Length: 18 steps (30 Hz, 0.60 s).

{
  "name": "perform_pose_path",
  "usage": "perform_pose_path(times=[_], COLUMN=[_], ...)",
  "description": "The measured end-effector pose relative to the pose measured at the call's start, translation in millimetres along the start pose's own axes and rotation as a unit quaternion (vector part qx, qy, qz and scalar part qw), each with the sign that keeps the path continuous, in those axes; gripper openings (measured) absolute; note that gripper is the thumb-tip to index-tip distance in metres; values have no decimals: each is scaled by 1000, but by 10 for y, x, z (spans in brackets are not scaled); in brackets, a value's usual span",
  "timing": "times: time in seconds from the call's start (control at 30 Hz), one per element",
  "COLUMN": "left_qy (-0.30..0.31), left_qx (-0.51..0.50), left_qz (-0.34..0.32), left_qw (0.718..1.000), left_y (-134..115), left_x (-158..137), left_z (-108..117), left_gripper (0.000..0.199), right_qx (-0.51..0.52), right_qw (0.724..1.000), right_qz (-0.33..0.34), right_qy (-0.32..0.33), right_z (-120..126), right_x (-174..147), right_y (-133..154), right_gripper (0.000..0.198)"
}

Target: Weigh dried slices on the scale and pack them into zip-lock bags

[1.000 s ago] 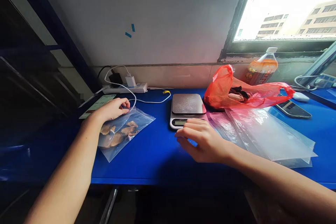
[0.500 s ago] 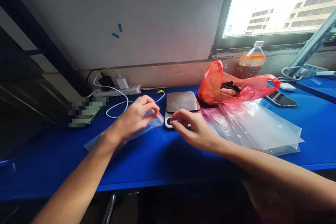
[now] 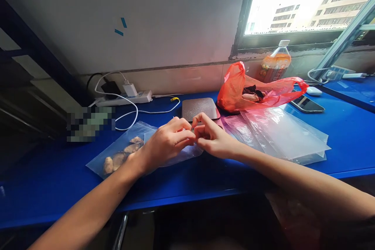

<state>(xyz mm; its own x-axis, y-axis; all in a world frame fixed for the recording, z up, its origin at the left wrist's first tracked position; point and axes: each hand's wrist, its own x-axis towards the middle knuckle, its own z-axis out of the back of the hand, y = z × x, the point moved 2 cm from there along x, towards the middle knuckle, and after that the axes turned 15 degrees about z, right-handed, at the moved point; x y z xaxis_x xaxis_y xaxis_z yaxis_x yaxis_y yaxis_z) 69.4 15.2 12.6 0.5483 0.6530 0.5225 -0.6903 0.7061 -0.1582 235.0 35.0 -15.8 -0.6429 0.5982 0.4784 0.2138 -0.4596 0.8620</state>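
Note:
My left hand [image 3: 171,138] is closed, its fingers pinched on the edge of a clear plastic bag [image 3: 187,154] that lies partly under the hand. My right hand [image 3: 215,137] meets it fingertip to fingertip, thumb and fingers curled on the same edge. What lies between the fingertips is mostly hidden. Beside my left wrist rests a clear zip bag [image 3: 102,154] holding several brown slices [image 3: 118,160]; it overlaps the bag in my hands. Just behind my hands sits a kitchen scale [image 3: 199,108], its plate bare and its front covered by my fingers.
A red plastic bag [image 3: 230,95] with dark pieces inside stands right of the scale, by a drink bottle [image 3: 275,64]. Clear flat bags [image 3: 288,136] are stacked before it, and a phone [image 3: 307,103] lies farther right. A power strip [image 3: 143,97] with a white cable [image 3: 136,115] runs along the wall.
My left hand has moved right and met my right hand at the clear bag's edge. The bag with brown slices now shows beside my left wrist. The view has shifted slightly.

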Motion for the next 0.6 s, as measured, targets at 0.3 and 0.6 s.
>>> perform_pose_path(times=[0.3, 0.6], left_qy=[64, 21], left_qx=[-12, -52], left_qz=[3, 50], left_qw=[998, 997], left_y=[-40, 20], left_x=[-15, -9], left_z=[71, 145], left_gripper=[12, 10], right_qx=[-230, -278], right_qw=[970, 950], right_qz=[68, 141], right_qy=[-43, 23], right_z=[41, 27], right_x=[4, -43], right_y=[-24, 144], right_gripper=[17, 9])
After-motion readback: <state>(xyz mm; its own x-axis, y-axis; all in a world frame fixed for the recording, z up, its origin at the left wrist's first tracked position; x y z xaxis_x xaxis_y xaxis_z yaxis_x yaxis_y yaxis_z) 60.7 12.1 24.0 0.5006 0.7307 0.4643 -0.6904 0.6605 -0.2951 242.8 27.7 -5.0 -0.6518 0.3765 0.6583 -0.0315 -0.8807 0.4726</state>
